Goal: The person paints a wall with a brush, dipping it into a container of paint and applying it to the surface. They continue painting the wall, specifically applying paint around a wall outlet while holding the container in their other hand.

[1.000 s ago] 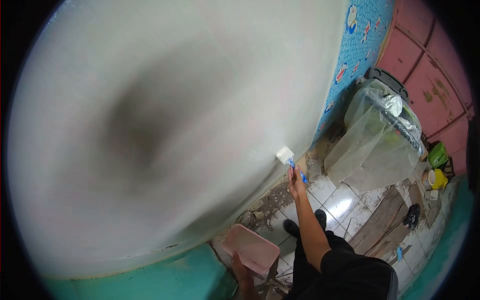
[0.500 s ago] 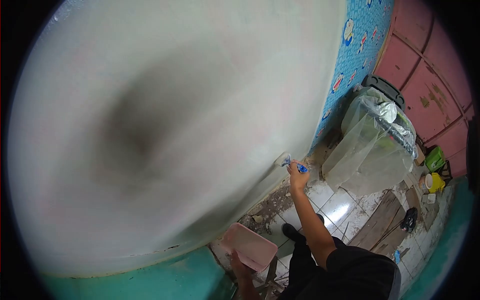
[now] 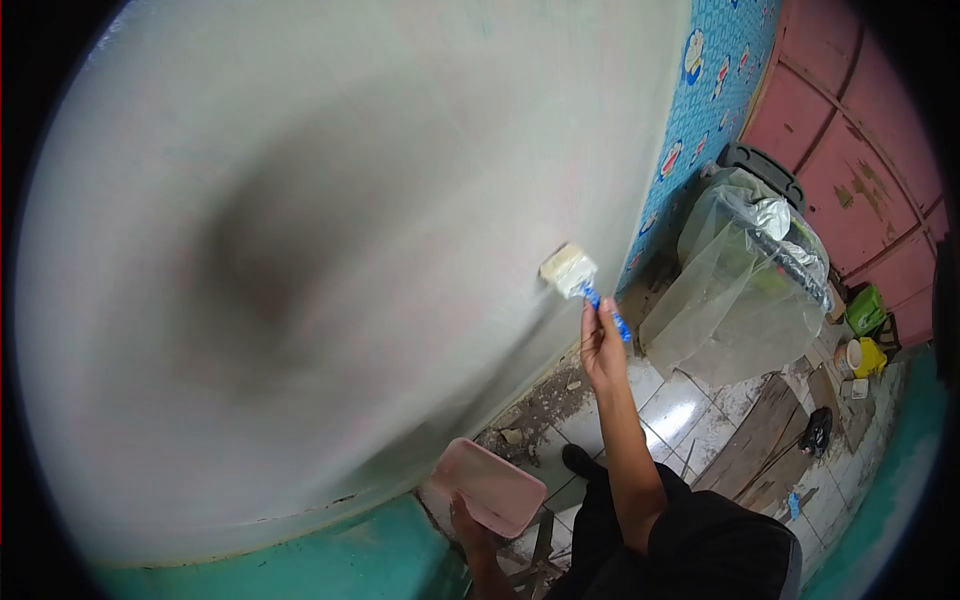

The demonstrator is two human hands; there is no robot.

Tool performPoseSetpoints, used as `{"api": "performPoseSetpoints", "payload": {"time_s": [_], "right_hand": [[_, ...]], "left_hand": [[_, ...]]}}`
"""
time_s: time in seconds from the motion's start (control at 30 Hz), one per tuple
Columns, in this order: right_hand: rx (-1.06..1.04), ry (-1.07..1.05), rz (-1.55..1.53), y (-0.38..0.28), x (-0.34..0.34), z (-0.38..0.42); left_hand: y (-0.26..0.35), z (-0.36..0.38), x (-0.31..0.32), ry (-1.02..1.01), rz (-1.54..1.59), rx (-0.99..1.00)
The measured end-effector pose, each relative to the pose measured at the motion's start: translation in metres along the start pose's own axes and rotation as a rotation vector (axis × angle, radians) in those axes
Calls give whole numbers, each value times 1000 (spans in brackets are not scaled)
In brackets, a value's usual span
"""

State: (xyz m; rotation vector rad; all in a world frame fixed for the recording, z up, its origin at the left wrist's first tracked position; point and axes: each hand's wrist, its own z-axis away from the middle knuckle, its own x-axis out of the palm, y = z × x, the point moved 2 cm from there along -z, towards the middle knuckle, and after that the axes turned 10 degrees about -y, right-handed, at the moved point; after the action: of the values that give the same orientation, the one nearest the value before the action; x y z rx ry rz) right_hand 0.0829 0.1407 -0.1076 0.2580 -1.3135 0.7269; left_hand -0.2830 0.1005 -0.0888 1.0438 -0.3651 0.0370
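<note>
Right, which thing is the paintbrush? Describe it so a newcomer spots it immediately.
Start at the big whitish wall and find where it meets the blue patterned wall covering. Near the lower end of that border, the right hand holds the paintbrush. Its blue handle and broad, cream-coloured head set it apart from the plain pink tray at the left hand.

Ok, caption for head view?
Right hand holds flat blue-handled paintbrush near whitish wall; left hand holds pink rectangular plastic tub.

Right arm (image 3: pixel 630 450) outstretched, left lower.
</note>
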Motion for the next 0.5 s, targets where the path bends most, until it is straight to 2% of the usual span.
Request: {"api": "performPoseSetpoints", "payload": {"time_s": [0.13,0.23,0.33,0.43,0.5], "right_hand": [[88,68,-62,48,-143,-36],[69,189,41,62,-204,-41],[50,55,245,66,-275,-50],[26,454,405,72,-293,-55],[-63,360,512,68,-261,-57]], "left_hand": [[-12,-4,-11,6,-2,-12],[-29,-7,-37,-5,-37,-77],[-37,-7,-45,26,-35,-79],[-33,-4,-44,38,-41,-94],[-28,-4,-38,87,-28,-106]]}}
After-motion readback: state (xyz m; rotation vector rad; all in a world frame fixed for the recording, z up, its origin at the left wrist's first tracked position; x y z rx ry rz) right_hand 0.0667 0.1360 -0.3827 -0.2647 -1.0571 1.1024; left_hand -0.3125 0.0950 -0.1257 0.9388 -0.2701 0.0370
